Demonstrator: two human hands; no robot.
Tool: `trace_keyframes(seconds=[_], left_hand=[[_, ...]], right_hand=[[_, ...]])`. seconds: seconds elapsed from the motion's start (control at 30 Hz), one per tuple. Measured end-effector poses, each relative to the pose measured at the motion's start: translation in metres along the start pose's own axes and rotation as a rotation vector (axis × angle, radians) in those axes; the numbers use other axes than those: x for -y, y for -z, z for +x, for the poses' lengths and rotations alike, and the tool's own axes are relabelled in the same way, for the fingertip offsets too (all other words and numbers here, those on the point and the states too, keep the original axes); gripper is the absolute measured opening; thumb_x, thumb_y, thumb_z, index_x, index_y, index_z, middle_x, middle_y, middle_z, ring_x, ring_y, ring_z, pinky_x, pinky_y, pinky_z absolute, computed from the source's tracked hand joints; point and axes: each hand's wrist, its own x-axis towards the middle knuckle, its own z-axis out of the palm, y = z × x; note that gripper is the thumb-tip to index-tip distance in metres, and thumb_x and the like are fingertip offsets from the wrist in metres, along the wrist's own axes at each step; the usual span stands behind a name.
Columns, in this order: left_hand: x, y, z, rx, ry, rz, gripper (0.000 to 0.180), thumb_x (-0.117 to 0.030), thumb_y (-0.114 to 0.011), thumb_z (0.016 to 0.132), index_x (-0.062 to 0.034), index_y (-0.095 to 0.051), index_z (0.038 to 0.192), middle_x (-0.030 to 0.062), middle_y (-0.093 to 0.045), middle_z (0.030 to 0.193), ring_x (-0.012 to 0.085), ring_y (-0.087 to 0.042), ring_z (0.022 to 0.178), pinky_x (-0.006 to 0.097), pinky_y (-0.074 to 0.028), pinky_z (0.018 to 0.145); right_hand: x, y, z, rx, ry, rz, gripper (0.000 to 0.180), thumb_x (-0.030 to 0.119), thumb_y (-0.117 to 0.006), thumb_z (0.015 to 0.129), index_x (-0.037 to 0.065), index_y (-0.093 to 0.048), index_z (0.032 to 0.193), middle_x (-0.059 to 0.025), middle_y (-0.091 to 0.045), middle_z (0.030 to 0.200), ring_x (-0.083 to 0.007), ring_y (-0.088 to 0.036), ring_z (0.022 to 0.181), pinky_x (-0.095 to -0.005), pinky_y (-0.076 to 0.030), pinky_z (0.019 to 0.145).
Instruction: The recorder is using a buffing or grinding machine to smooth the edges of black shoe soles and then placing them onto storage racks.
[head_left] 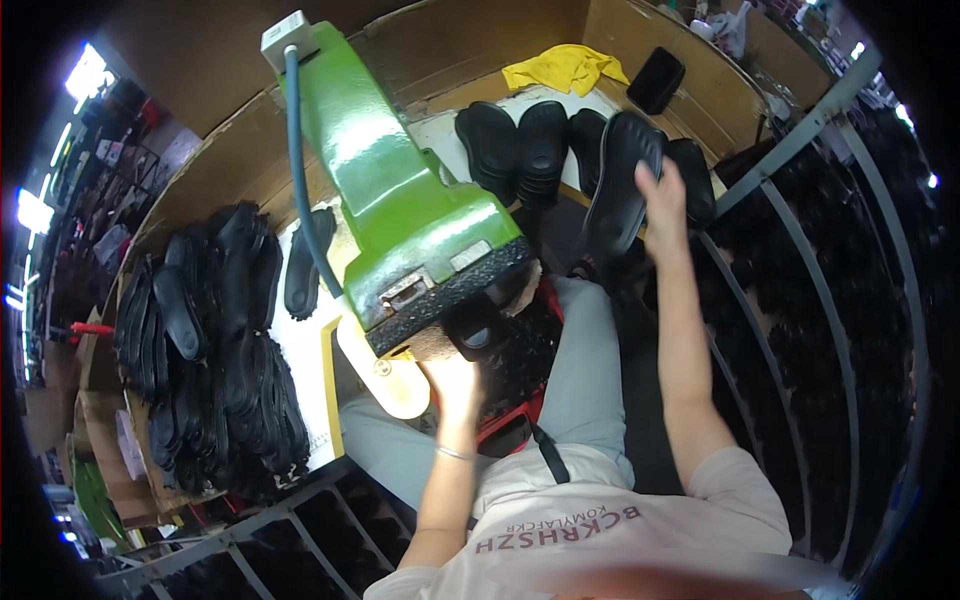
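A black shoe sole [622,165] is gripped along its right edge by my right hand [664,205], its thumb on the upper face and the sole standing tilted. Several stacks of black soles [542,140] stand just behind and beside it on the white tabletop. My left hand [455,385] reaches under the head of a green machine [420,215]. The machine hides its fingers, so I cannot see what they hold. A dark piece [478,332] shows at the machine's lower edge near that hand, lit brightly from below.
On the left lies a large heap of black soles [220,340], with a single sole [305,270] beside it. Cardboard walls [440,55] ring the table. A yellow cloth [566,69] and a black tray-like object [656,80] rest at the back. Metal rails [815,260] curve along the right.
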Motion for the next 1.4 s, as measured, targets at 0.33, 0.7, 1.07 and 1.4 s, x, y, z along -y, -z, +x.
trace_keyframes(seconds=[0.33,0.7,1.07,1.4], left_hand=[[-0.031,0.230,0.115,-1.037,-0.307,1.569,0.068,-0.046,-0.069,0.074,-0.0055,-0.051,0.125,0.0212,-0.052,0.121,0.0382,-0.046,0.114,0.050,-0.033,0.096],[-0.053,0.134,-0.056,-0.735,-0.670,0.940,0.045,-0.005,-0.083,0.055,-0.0024,-0.061,0.094,0.0125,-0.058,0.098,0.0276,-0.057,0.093,0.036,-0.047,0.084],[-0.008,0.010,-0.068,-0.008,-0.199,0.097,0.043,-0.005,-0.065,0.080,0.0038,-0.053,0.120,0.0108,-0.059,0.113,0.0157,-0.055,0.101,0.029,-0.047,0.083],[-0.037,-0.027,-0.027,-0.125,-0.056,0.287,0.011,-0.007,-0.069,0.082,0.0021,-0.067,0.087,0.0001,-0.064,0.074,0.0039,-0.054,0.065,0.019,-0.044,0.058]], right_hand=[[-0.088,0.016,0.156,-0.055,0.013,-1.165,0.059,0.041,-0.064,0.081,-0.004,-0.056,0.119,-0.0280,-0.058,0.115,-0.0377,-0.054,0.113,-0.0400,-0.042,0.095],[-0.035,-0.043,-0.151,0.560,-0.429,-0.261,0.032,0.004,-0.054,0.085,-0.006,-0.053,0.115,-0.0108,-0.061,0.103,-0.0174,-0.058,0.101,-0.0320,-0.049,0.084],[-0.024,-0.019,-0.286,0.410,-0.965,0.451,0.041,0.000,-0.067,0.075,-0.004,-0.055,0.114,-0.0077,-0.064,0.100,-0.0198,-0.062,0.096,-0.0334,-0.048,0.090],[-0.022,-0.042,-0.302,0.443,-0.916,0.521,0.057,-0.008,-0.069,0.072,0.000,-0.049,0.124,-0.0078,-0.056,0.117,-0.0180,-0.054,0.108,-0.0314,-0.044,0.094]])
